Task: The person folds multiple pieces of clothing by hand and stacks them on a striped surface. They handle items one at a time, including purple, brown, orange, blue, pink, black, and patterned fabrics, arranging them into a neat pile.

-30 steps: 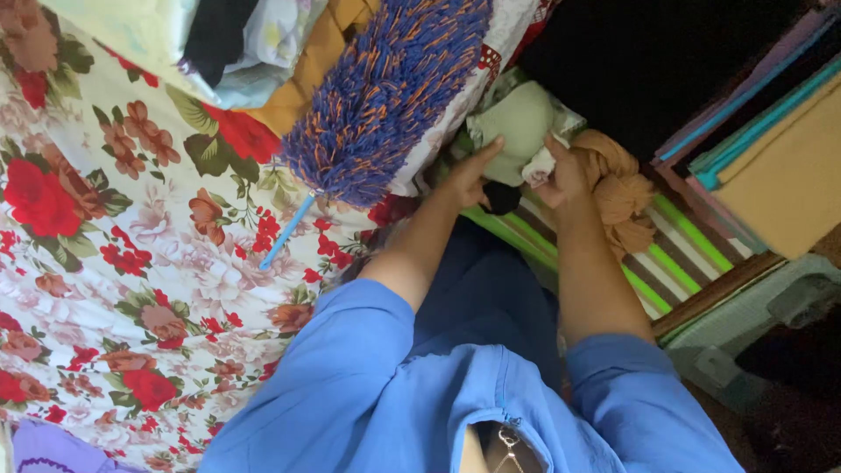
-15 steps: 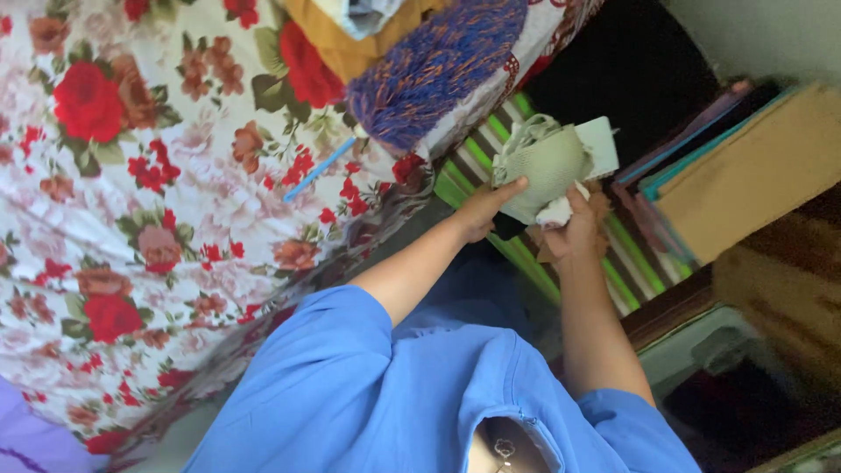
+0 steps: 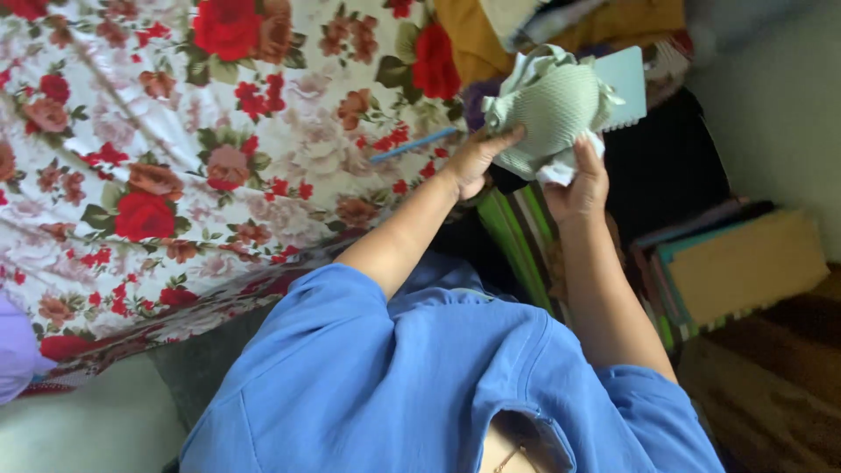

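I see both hands lifted in front of the chest, sharing one bundle: a pale green ribbed cloth (image 3: 550, 109), rounded like a cap or a padded cup, held up above the gap between the bed and the shelf of books rather than resting on anything. The left hand (image 3: 473, 162) props it from the side, its fingers (image 3: 504, 140) laid flat against the lower edge, which seems to steady the bundle more than grip it. The right hand (image 3: 583, 180) closes from beneath, its fingers curled around a bunched white bit of fabric (image 3: 554, 171) at the base, so I judge this hand carries most of the weight. A light blue card or notebook (image 3: 624, 83) stands behind the cloth; whether it is held with it I cannot tell. To the left lies the bedspread with red roses (image 3: 175, 158), with a thin blue stick (image 3: 412, 145) on it near the left hand, and a mustard cloth (image 3: 460, 35) piled beyond. Lower right, flat books (image 3: 736, 271) lie stacked, well apart from the hands.
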